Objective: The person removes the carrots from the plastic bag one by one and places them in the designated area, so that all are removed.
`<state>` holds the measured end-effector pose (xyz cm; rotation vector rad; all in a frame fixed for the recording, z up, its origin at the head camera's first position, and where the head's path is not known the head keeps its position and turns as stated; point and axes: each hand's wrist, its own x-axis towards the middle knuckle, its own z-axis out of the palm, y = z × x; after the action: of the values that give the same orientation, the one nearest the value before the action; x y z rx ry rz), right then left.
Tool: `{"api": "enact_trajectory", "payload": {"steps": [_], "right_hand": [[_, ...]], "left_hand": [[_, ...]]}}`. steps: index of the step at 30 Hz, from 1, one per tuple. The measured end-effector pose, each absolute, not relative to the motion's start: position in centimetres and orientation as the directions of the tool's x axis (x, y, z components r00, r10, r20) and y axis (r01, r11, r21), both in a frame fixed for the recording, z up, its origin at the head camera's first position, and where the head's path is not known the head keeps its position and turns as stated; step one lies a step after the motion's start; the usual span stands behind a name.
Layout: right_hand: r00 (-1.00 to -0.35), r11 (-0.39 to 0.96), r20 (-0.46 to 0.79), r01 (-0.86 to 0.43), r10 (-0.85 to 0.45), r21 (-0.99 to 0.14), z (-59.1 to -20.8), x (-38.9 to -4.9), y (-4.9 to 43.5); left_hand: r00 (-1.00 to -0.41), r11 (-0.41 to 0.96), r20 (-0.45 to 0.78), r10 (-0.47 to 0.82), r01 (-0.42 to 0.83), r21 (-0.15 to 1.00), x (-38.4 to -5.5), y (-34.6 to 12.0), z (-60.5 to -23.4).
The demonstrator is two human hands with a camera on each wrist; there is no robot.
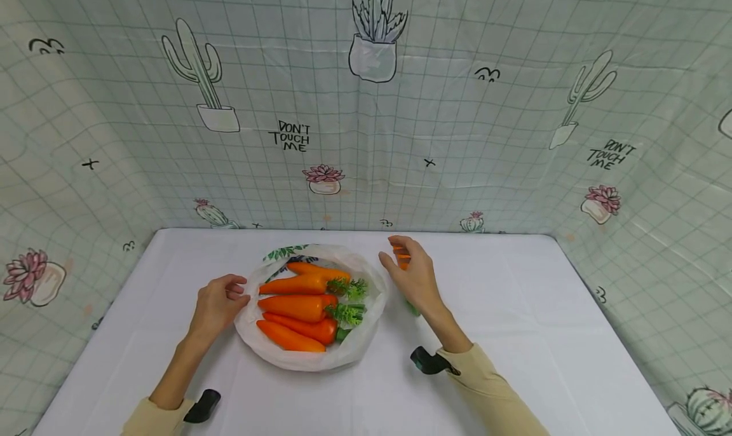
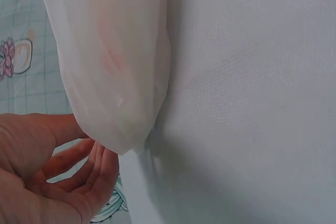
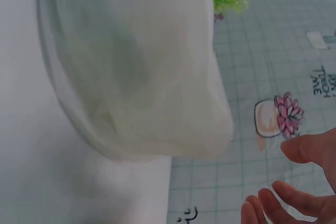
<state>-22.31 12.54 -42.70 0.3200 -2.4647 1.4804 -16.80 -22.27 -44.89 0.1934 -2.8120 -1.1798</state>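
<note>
Carrots [image 1: 298,306], orange with leafy green tops, are filling a white plastic bag [image 1: 280,358]; the left hand [image 1: 217,306] is touching it, pinch unclear; the right hand [image 1: 416,276], fingers parted, is partly hiding another carrot [image 1: 403,262].

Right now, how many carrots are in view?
6 visible: five carrots in the plastic bag, and one carrot mostly hidden by the right hand. More may lie hidden in the bag.
</note>
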Motion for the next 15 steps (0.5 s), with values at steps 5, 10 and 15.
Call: {"api": "enact_trajectory", "payload": {"steps": [5,10,15], "right_hand": [[-0.925,0.465,0.351,-0.376,-0.143,-0.801,-41.9,-21.9,11.5],[-0.893,0.458,0.375,-0.451,-0.250,-0.766,-41.3,-21.6,10.2],[-0.872,0.473,0.362,-0.485,-0.331,-0.735,-41.0,-21.3,8.9]], "left_hand": [[-0.990,0.688,0.034,-0.140,-0.072,0.722,-16.9,-22.1,-45.0],[-0.990,0.694,0.023,-0.142,-0.084,0.715,-17.0,-22.1,-45.0],[-0.989,0.694,0.008,-0.146,-0.096,0.713,-17.0,-22.1,-44.9]]}}
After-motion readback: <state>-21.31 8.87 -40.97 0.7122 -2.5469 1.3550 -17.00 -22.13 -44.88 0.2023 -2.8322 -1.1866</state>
